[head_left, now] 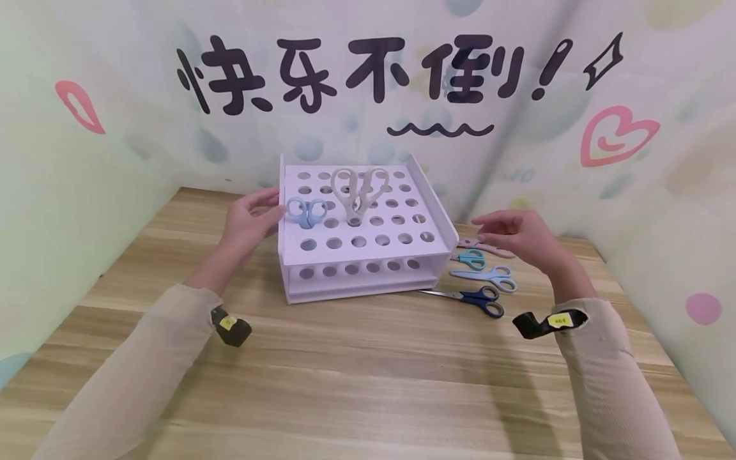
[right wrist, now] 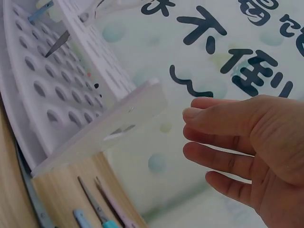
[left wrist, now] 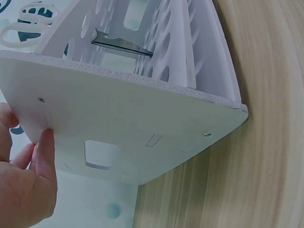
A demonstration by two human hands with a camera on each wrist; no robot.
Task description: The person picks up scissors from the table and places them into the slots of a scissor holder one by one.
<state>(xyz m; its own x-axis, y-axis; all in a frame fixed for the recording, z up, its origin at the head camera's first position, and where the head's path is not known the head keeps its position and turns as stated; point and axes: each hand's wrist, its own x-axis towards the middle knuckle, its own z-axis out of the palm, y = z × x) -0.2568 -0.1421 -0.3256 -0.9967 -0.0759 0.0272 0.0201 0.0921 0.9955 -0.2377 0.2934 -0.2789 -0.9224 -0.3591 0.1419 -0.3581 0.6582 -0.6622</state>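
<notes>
Left hand (head_left: 247, 220) resting relaxed fingers against the white rack (head_left: 368, 271), two scissors (head_left: 306, 213) slotted upright, right hand (head_left: 517, 236) empty and loosely spread above four scissors (head_left: 485, 276) flat on the surface (head_left: 356, 370), unsorted.

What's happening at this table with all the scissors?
A person sits at a wooden table with a white perforated rack. Two pairs of scissors already stand in its holes: a small blue pair and a larger beige pair. The left hand touches the rack's left side. The right hand hovers open and empty above four more scissors lying beside the rack.
</notes>
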